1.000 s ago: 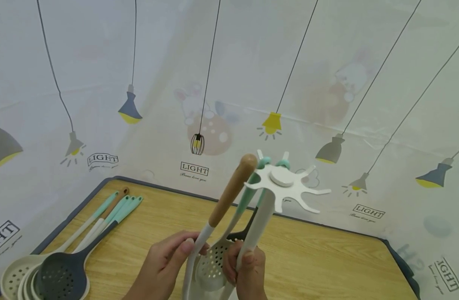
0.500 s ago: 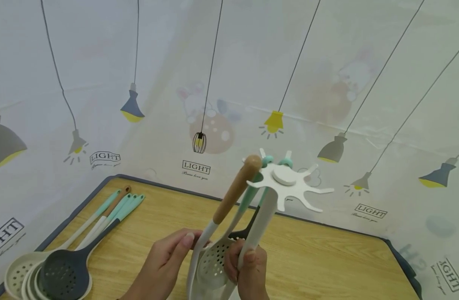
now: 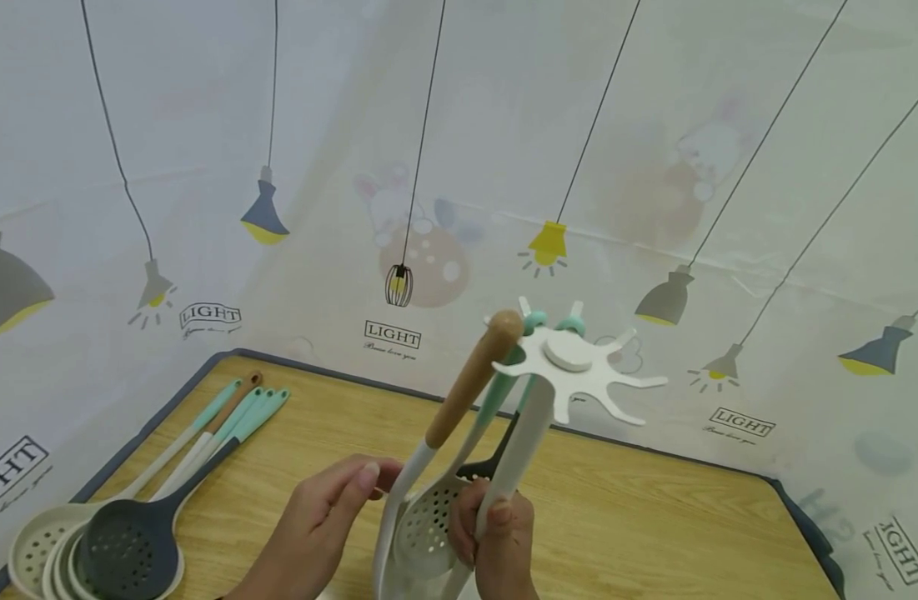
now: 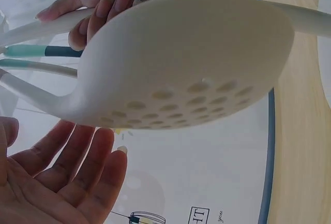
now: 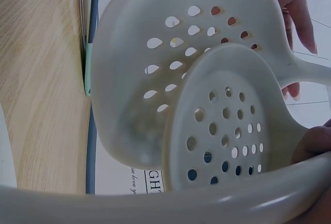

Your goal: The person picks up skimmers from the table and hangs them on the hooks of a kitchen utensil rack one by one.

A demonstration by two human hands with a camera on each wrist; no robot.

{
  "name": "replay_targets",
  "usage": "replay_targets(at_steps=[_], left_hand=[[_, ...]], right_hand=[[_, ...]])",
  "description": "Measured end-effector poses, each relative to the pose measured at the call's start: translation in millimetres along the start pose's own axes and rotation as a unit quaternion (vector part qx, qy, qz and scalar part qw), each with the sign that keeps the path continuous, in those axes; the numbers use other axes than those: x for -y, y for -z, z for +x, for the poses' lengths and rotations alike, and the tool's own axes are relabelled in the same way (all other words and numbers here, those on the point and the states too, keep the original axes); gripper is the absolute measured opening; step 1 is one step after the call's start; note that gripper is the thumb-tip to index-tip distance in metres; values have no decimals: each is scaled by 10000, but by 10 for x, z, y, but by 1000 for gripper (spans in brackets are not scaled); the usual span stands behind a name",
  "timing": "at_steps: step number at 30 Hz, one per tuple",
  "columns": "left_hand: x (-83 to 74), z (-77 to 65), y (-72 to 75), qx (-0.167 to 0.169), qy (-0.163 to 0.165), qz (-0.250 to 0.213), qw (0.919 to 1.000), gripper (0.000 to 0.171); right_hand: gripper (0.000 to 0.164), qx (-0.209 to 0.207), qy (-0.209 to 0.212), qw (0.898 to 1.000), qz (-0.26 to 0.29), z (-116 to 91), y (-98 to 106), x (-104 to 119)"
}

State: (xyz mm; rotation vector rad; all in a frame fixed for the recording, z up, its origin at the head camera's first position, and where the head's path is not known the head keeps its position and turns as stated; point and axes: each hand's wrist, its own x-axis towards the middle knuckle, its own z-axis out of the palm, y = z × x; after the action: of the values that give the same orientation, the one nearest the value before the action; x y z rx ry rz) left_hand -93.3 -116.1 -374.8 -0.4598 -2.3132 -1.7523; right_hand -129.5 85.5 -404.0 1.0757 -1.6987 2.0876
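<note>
My right hand [image 3: 504, 542] grips the white pole [image 3: 520, 450] of a utensil rack, whose top [image 3: 571, 358] has several curved hook arms. A skimmer with a brown handle [image 3: 469, 387] has its handle end at one arm. Behind it hang a mint-handled skimmer [image 3: 428, 521] and a dark utensil [image 3: 498, 457]. My left hand [image 3: 319, 517] is beside the brown-handled skimmer's neck, fingers loosely bent and holding nothing. In the left wrist view the white skimmer bowl [image 4: 186, 48] is above the left fingers. The right wrist view shows two perforated bowls, the nearer one [image 5: 232, 110] overlapping the other.
On the left of the wooden table [image 3: 654, 517] lies a stack of skimmers and ladles, with a dark skimmer [image 3: 128, 546] on top and mint and brown handles pointing away. A dark blue rim [image 3: 338, 368] edges the table. Behind it hangs a lamp-printed sheet [image 3: 459, 167].
The left thumb and fingers have let go of the brown-handled skimmer and drawn back a little to the left. The right hand keeps its grip on the pole. The view has shifted slightly.
</note>
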Motion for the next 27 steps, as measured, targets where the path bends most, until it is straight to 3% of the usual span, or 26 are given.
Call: replay_targets(at_steps=[6, 13, 16, 22, 27], left_hand=[[17, 8, 61, -333, 363, 185, 9986, 27], [42, 26, 159, -969, 328, 767, 9918, 20], [63, 39, 225, -1125, 470, 1094, 9865, 19], [128, 64, 393, -1183, 929, 1574, 9760, 25], [205, 81, 499, -1114, 981, 1887, 9708, 27]], right_hand=[[66, 0, -12, 10000, -18, 1, 3, 6], [67, -85, -195, 9997, -78, -7, -5, 20], [67, -84, -220, 9997, -51, -7, -6, 27], [64, 4, -128, 9999, -15, 2, -3, 30], [64, -8, -137, 9999, 42, 1, -4, 33]])
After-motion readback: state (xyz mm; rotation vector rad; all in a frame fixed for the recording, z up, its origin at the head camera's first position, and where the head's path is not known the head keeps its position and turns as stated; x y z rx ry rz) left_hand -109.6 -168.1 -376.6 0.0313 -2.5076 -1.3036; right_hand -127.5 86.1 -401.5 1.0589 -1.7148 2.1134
